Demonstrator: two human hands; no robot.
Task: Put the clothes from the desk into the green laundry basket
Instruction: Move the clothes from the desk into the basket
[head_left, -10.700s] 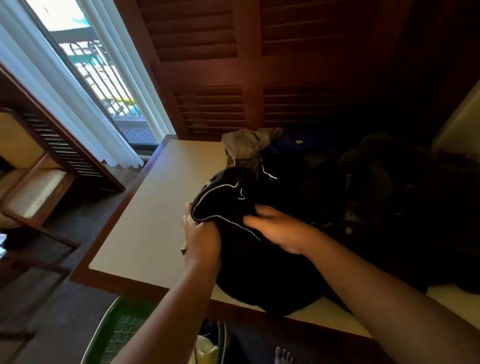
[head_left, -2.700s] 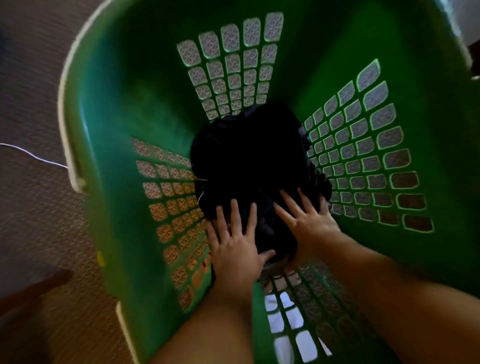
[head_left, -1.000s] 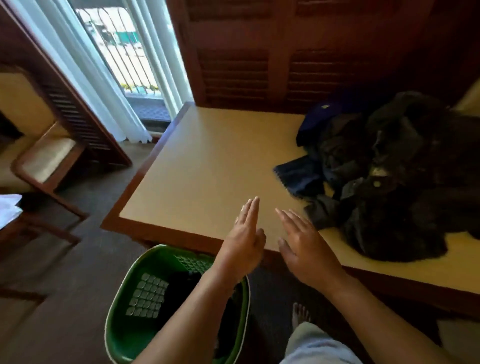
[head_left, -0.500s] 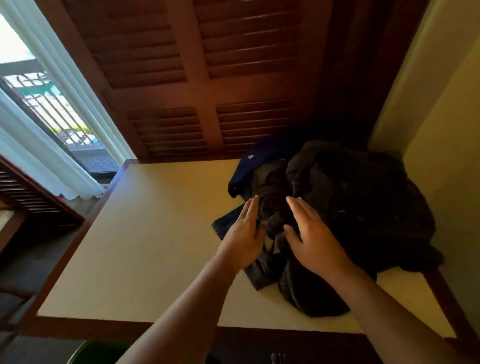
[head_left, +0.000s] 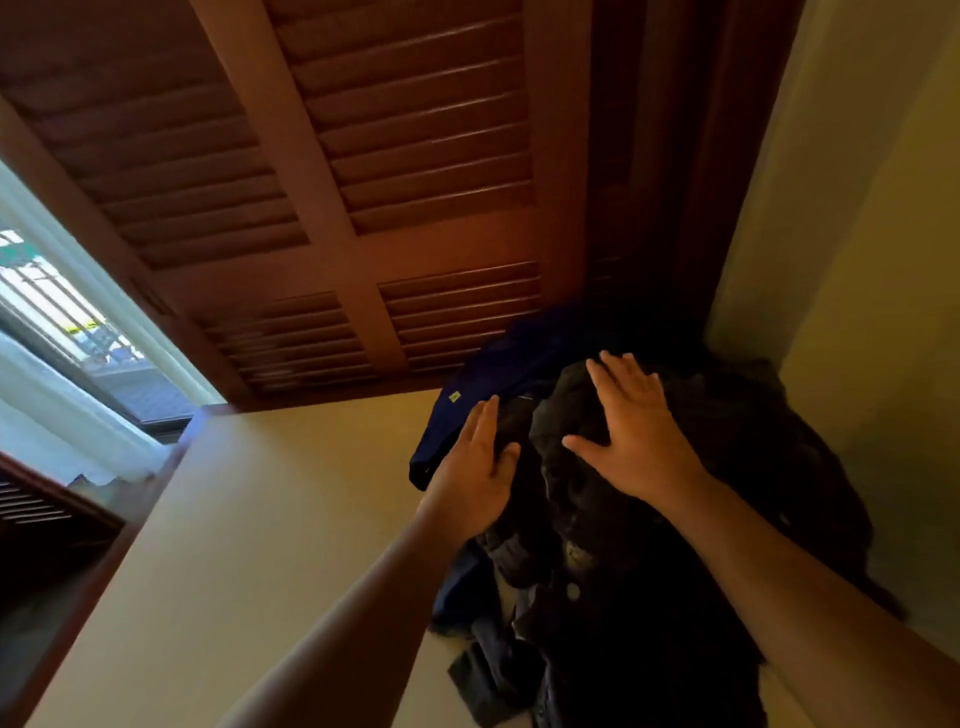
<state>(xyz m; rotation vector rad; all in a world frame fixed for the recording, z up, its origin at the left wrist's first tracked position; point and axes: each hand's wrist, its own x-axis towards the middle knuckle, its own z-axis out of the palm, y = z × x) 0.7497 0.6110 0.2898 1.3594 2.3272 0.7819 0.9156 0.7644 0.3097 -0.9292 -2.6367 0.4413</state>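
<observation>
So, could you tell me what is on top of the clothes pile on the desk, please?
Two flat hands: the left hand at its left edge beside a navy garment, the right hand over the crest. The desk beneath the clothes pile is covered.

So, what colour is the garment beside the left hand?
The garment is navy blue with a yellowish tag; head view.

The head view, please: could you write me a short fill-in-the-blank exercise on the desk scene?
1. The clothes on the desk are ____ in colour.
2. Both the left hand and the right hand have ____ fingers.
3. The shutters behind the desk are made of ____.
Missing words: dark; straight; wood.
</observation>
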